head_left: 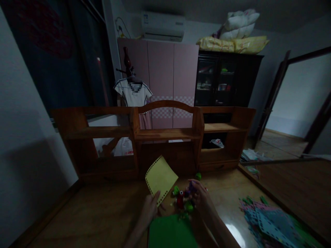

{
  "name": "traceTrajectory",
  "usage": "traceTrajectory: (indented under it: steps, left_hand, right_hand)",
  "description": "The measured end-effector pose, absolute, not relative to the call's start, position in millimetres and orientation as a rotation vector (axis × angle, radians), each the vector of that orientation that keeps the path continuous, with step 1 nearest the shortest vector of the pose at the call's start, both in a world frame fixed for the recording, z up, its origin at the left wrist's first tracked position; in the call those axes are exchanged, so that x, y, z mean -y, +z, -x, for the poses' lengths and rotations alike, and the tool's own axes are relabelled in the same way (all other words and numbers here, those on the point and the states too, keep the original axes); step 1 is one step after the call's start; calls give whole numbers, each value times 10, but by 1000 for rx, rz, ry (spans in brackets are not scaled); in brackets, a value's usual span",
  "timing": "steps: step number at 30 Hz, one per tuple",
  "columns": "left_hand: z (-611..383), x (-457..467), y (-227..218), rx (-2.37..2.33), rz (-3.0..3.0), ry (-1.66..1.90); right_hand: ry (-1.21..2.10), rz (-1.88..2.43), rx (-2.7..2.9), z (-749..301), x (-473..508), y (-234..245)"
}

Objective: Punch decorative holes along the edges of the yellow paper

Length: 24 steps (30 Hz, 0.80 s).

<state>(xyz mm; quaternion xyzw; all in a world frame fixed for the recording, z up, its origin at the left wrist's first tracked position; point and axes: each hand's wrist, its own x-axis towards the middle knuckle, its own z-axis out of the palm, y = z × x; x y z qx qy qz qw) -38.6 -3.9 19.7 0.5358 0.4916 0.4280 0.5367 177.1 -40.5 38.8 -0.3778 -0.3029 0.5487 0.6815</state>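
My left hand (151, 206) is closed on the lower corner of a yellow sheet of paper (161, 177), thumb on top. Small holes run along at least two of the sheet's edges. The sheet is raised and tilted above the desk. To its right, my right hand (198, 194) has its fingers closed round a small purple object (191, 187), whose kind is too dark and small to make out. Between the hands stand small green (176, 190) and red (180, 199) objects. Below them lies a green sheet or board (170, 232).
A pile of blue, pink and green punched sheets (274, 220) lies at the right of the wooden desk (103, 210). A small green object (198, 176) stands farther back. Behind it rises a wooden shelf unit (168, 133) with open compartments. A raised wooden edge (258, 184) bounds the desk's right side.
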Motion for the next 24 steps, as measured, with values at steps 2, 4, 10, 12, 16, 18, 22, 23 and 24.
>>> traceTrajectory:
  steps: [2,4,10,12,16,18,22,23,24]
  left_hand:
    - [407,52,266,-1204,-1268,1086]
    - [405,80,327,-1171,-1260,1085]
    - [287,185,326,-987,-1243,968]
    - [251,218,309,-985,-1268,972]
    - [205,279,292,-998,-1297,1022]
    - [187,303,292,-1002,-1263,1019]
    - [161,339,323,-961,-1236,1033]
    - [158,347,337,-957,-1242,1046]
    - [156,354,350,-957,-1248,1056]
  right_hand:
    - [1249,833,647,-1798,378,338]
    - [1281,810,618,-1815,364,320]
    - [1293,794,688,-1752,437,400]
    - [1304,846,711,-1708,461,411]
    - [1270,969,741,-1671,456,370]
    - [1240,1078,797,-1691,441,330]
    - [1247,1165,903,-1730,427,276]
    - [1242,1154,919,-1724,431,276]
    - [1232,1143,930,-1709,439,280]
